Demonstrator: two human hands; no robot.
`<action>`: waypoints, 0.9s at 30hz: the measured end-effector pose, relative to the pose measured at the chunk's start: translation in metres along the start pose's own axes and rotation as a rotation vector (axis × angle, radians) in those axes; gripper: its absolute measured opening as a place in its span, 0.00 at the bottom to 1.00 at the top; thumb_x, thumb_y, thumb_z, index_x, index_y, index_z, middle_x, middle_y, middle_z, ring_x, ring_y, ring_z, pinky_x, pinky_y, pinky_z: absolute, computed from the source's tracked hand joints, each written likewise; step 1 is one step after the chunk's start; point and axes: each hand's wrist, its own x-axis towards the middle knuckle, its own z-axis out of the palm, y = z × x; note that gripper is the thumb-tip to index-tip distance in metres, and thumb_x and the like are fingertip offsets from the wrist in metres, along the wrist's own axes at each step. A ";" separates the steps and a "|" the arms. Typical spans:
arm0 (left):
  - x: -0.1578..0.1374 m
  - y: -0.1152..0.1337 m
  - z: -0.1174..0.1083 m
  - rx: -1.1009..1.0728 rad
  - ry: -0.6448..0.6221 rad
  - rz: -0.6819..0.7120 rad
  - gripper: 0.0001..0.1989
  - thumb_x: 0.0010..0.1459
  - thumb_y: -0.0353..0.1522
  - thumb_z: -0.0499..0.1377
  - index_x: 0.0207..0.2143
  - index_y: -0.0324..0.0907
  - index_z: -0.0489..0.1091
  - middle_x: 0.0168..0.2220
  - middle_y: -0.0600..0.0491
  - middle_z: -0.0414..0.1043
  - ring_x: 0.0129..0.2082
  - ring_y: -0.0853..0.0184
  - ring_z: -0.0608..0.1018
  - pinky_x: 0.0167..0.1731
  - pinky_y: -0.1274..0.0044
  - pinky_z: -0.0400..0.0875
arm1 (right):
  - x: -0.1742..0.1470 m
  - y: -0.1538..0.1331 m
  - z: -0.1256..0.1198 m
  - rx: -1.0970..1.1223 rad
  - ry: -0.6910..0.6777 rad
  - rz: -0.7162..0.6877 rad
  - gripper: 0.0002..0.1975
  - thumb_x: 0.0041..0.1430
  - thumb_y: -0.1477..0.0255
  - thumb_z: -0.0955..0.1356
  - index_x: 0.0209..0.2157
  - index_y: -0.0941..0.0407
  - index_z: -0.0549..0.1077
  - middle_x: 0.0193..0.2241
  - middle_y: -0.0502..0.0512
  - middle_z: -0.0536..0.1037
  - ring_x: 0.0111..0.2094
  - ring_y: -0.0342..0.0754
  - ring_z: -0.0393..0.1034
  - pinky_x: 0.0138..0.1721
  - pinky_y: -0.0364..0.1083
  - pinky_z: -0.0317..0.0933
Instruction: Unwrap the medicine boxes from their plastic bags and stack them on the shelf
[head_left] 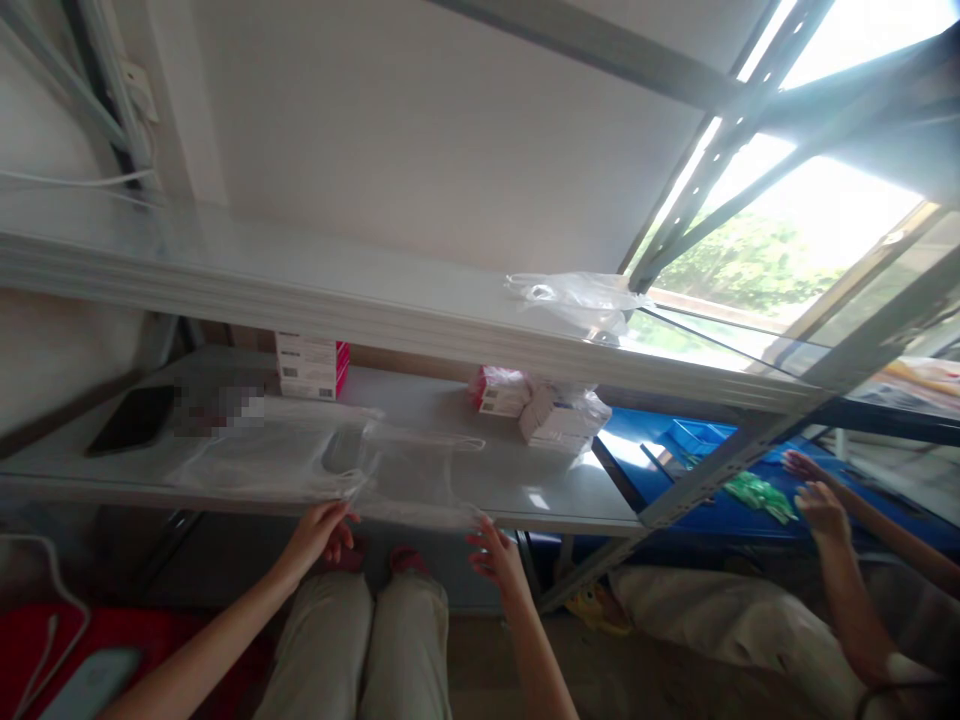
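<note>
A clear plastic bag with loop handles lies stretched over the front of the grey shelf, between my two hands. My left hand is closed at the bag's near left corner, thumb and index finger pinched on the thin film. At the near right corner, my right hand pinches the edge with thumb and index finger, its other fingers loosely curled. To the left of this bag, a flat stack of similar clear bags rests on the shelf, close to my left hand.
A white-and-pink box and two bagged boxes, one pink and one white, stand along the back. A dark flat object lies at left. Overhead runs an upper shelf. A co-worker's hands work over a blue table at right.
</note>
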 end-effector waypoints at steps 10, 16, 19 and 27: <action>-0.011 -0.008 0.006 0.016 -0.036 0.022 0.31 0.41 0.59 0.55 0.24 0.38 0.70 0.15 0.52 0.69 0.10 0.72 0.67 0.11 0.82 0.56 | -0.006 -0.006 -0.029 0.071 0.055 -0.013 0.20 0.35 0.58 0.75 0.28 0.56 0.75 0.25 0.54 0.76 0.22 0.46 0.71 0.19 0.41 0.62; -0.015 -0.016 0.014 0.015 -0.090 0.031 0.31 0.43 0.59 0.54 0.26 0.38 0.70 0.15 0.53 0.70 0.11 0.71 0.68 0.12 0.81 0.59 | -0.001 0.007 -0.045 0.030 0.069 -0.103 0.25 0.33 0.54 0.73 0.32 0.56 0.74 0.29 0.55 0.76 0.21 0.46 0.69 0.21 0.44 0.62; -0.015 -0.018 0.018 0.012 -0.102 0.050 0.32 0.44 0.60 0.53 0.27 0.38 0.70 0.17 0.52 0.71 0.12 0.70 0.69 0.13 0.80 0.60 | -0.011 0.000 -0.050 -0.242 0.199 -0.300 0.22 0.43 0.56 0.68 0.39 0.53 0.73 0.37 0.57 0.75 0.30 0.53 0.73 0.28 0.49 0.65; -0.010 -0.028 0.027 -0.044 -0.043 0.063 0.34 0.41 0.63 0.52 0.25 0.39 0.67 0.17 0.50 0.72 0.12 0.69 0.69 0.14 0.79 0.60 | 0.004 -0.110 0.045 -0.916 0.200 -0.949 0.16 0.59 0.71 0.59 0.46 0.52 0.71 0.46 0.58 0.73 0.50 0.55 0.64 0.50 0.53 0.57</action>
